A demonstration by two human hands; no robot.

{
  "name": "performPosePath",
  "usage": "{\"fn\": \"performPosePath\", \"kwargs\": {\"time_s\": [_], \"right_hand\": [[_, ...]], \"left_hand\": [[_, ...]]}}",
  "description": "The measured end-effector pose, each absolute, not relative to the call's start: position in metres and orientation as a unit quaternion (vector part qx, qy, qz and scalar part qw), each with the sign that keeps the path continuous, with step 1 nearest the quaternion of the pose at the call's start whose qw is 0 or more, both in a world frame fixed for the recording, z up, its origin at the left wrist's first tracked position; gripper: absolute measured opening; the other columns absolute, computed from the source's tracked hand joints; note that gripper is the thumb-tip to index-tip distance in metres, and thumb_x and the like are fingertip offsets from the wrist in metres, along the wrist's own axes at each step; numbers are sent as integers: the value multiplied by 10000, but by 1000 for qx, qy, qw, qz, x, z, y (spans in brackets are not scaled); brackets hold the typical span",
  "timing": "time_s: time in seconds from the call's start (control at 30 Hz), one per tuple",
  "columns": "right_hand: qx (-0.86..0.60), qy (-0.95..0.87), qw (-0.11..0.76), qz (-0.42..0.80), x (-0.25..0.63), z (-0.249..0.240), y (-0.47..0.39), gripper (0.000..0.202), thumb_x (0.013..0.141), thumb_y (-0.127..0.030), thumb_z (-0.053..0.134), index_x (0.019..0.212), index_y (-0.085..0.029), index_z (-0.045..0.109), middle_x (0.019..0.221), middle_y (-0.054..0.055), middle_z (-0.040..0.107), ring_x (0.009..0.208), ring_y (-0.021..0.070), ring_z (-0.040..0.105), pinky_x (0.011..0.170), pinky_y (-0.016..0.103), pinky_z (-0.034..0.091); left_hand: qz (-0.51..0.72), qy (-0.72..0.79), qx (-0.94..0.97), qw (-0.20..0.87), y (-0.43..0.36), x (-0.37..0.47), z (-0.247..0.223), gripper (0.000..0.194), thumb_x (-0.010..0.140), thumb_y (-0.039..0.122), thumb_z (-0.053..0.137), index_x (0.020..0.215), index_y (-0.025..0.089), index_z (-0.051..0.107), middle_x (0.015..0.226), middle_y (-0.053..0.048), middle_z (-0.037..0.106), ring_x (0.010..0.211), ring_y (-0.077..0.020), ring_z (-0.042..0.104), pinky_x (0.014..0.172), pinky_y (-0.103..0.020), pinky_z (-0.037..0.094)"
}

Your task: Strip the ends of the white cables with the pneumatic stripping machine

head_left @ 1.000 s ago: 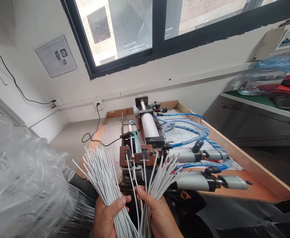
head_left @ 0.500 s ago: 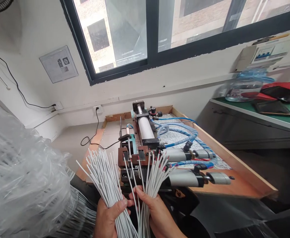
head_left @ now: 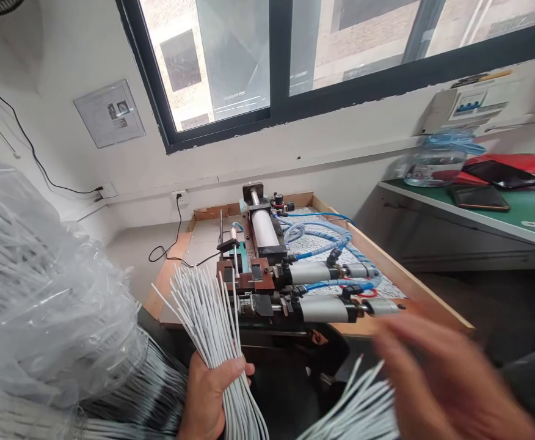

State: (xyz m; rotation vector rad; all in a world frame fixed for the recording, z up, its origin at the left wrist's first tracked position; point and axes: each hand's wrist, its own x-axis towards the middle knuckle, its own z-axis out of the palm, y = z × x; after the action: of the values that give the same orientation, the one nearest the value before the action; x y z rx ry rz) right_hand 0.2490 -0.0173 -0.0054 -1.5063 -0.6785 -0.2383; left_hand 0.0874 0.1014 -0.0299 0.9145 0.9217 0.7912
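Wires [head_left: 210, 327] clasped in the left hand [head_left: 206, 394] look light, springy, best gripped below the tips; the right hand [head_left: 436, 382] (grip too blurred to tell) is near another bundle [head_left: 359, 410].

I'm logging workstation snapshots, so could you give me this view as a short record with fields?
left hand: fingers closed around a bundle of white wires; left hand, bundle
right hand: blurred, at or over a second bunch; grip unclear; right hand, second bunch
machine: white and silver cylinders with blue hoses, in a wood-edged tray
left side: wires under clear plastic
right side: green tabletop bearing a clear jug and a red and black bag
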Motion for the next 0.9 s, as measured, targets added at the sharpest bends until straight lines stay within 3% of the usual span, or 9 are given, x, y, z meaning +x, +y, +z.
{"fn": "performPosePath", "kwargs": {"time_s": [0.07, 0.13, 0.23, 0.6, 0.9], "right_hand": [[-621, -424, 652, 96, 229, -8, 8, 119, 658, -278, 598, 750, -225, 653, 778, 47, 609, 705, 195, 545, 628, 278, 415], [-566, -421, 646, 293, 209, -17, 38, 151, 686, -311, 570, 660, -191, 658, 650, 20, 587, 564, 148, 512, 522, 243, 394], [-495, -335, 680, 424, 194, -35, 67, 260, 689, -354, 563, 527, -157, 615, 496, -22, 491, 454, 97, 400, 445, 216, 320], [-480, -217, 673, 520, 200, -53, 66, 280, 679, -376, 583, 555, -125, 602, 457, -45, 423, 400, 45, 300, 406, 199, 197], [-441, -136, 689, 559, 200, -54, 72, 252, 643, -356, 619, 660, -106, 642, 446, -50, 417, 393, 41, 278, 401, 192, 182]], "left_hand": [[363, 399, 436, 720, 99, 90, -28, 167, 497, 112, 672, 655, 119, 621, 533, -12, 629, 527, -189, 593, 510, -301, 460], [376, 381, 456, 711, 98, 92, -26, 183, 491, 84, 663, 670, 111, 637, 583, -24, 654, 564, -175, 588, 561, -286, 457], [390, 389, 457, 698, 101, 92, -25, 192, 482, 92, 663, 672, 110, 646, 607, -33, 668, 573, -174, 583, 572, -281, 452], [374, 494, 404, 673, 116, 90, -30, 166, 476, 157, 699, 610, 105, 615, 515, -31, 627, 518, -204, 604, 527, -326, 482], [376, 490, 409, 671, 115, 91, -32, 182, 481, 143, 694, 635, 119, 602, 519, -15, 624, 505, -196, 602, 504, -308, 476]]}}
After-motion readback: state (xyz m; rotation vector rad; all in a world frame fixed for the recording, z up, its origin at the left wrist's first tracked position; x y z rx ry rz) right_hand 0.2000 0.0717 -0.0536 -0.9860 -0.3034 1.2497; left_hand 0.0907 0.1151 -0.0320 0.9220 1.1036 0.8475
